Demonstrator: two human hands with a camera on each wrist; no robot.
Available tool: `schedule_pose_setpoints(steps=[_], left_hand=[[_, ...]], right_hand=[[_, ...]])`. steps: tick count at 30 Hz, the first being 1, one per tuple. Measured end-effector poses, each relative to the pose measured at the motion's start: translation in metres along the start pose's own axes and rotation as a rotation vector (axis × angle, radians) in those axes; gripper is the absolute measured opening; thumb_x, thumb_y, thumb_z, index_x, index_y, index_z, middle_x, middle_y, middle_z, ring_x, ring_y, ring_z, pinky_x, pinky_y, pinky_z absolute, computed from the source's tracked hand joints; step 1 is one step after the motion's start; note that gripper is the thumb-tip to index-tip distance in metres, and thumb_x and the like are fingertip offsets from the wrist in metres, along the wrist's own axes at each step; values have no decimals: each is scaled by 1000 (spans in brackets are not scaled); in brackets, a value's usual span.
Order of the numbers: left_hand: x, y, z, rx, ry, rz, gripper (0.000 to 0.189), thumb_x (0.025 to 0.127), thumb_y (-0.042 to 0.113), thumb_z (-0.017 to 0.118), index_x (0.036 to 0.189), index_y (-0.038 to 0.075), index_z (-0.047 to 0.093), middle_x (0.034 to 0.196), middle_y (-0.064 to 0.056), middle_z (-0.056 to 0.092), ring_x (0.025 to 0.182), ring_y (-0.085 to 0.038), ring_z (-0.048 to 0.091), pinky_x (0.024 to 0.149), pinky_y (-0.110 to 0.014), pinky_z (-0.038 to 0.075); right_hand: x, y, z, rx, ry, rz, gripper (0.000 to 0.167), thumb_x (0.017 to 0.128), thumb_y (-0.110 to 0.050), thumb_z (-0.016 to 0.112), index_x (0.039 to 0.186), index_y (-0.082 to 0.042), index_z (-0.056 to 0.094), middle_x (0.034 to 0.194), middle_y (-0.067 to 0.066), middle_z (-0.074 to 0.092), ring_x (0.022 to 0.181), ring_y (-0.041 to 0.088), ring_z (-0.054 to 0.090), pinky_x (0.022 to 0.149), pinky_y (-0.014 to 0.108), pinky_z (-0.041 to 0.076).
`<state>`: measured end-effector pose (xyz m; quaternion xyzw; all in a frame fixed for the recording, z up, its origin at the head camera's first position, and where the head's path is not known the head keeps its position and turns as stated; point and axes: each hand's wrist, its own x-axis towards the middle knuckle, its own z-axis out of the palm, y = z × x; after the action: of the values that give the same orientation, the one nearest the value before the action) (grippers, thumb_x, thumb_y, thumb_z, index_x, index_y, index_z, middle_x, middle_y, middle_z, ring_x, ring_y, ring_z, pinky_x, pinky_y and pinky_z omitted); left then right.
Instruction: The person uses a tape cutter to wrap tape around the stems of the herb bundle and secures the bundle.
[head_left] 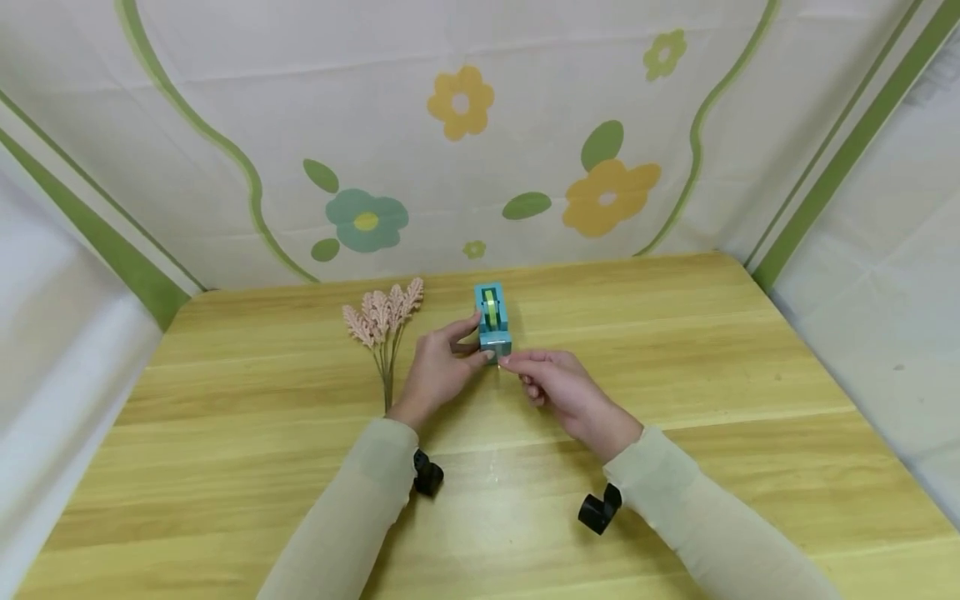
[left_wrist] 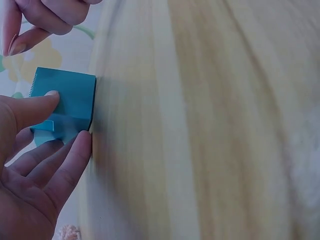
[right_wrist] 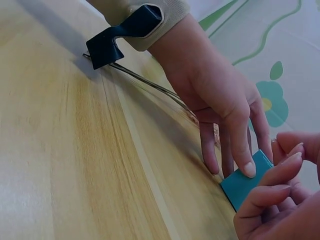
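Note:
A small teal tape dispenser [head_left: 496,340] with a yellow-green roll [head_left: 491,307] in its top stands on the table. My left hand [head_left: 437,367] grips it from the left side. The thumb presses the dispenser's near end in the left wrist view, with the other fingers along its side. At that same end, my right hand [head_left: 564,390] has thumb and index fingertip together, pinching what looks like the end of clear tape. The tape is thin and hardly visible. Its other fingers are curled in the right wrist view.
Pink artificial flowers [head_left: 381,315] on thin stems lie left of the dispenser, close to my left wrist. The wooden table [head_left: 712,358] ends at a white cloth [head_left: 525,50] printed with flowers at the back. Black wrist cameras [head_left: 600,510] hang below the sleeves.

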<state>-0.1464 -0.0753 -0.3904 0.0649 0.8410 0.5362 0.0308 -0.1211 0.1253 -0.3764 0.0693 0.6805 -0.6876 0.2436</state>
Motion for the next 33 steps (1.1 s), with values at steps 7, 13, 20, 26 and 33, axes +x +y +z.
schedule_pose_setpoints(steps=[7, 13, 20, 26, 33], left_hand=[[0, -1, 1, 4, 4, 13, 65, 94, 3, 82, 154, 16, 59, 159, -10, 58, 121, -33, 76, 97, -37, 62], [-1, -4, 2, 4, 6, 28, 64, 95, 3, 81, 154, 14, 58, 158, -11, 59, 122, -34, 75, 97, -37, 62], [0, -2, 2, 12, 9, 39, 64, 96, 4, 81, 155, 15, 58, 157, -11, 60, 123, -33, 75, 96, -36, 62], [-1, -2, 2, 14, 10, 40, 64, 95, 2, 81, 154, 13, 58, 157, -11, 60, 123, -34, 75, 98, -37, 62], [-3, -2, 2, 9, 16, 50, 64, 95, 1, 81, 154, 11, 58, 157, -13, 60, 122, -35, 75, 99, -40, 61]], right_hand=[[-1, 2, 0, 7, 5, -13, 35, 104, -29, 72, 123, 1, 71, 73, -8, 52, 67, 10, 44, 64, 23, 38], [-1, 0, 1, 26, 17, -21, 36, 103, -26, 71, 122, 4, 70, 70, -8, 50, 65, 10, 43, 65, 23, 37], [-2, -3, 3, 40, 9, -18, 36, 104, -26, 71, 124, 4, 70, 70, -8, 50, 66, 10, 43, 65, 23, 37], [-2, -1, 4, 40, 4, -22, 37, 104, -26, 71, 124, 4, 69, 69, -8, 49, 65, 11, 43, 65, 24, 37], [-3, 1, 4, 48, 2, -26, 36, 104, -26, 70, 124, 4, 69, 67, -7, 49, 64, 11, 42, 64, 24, 36]])
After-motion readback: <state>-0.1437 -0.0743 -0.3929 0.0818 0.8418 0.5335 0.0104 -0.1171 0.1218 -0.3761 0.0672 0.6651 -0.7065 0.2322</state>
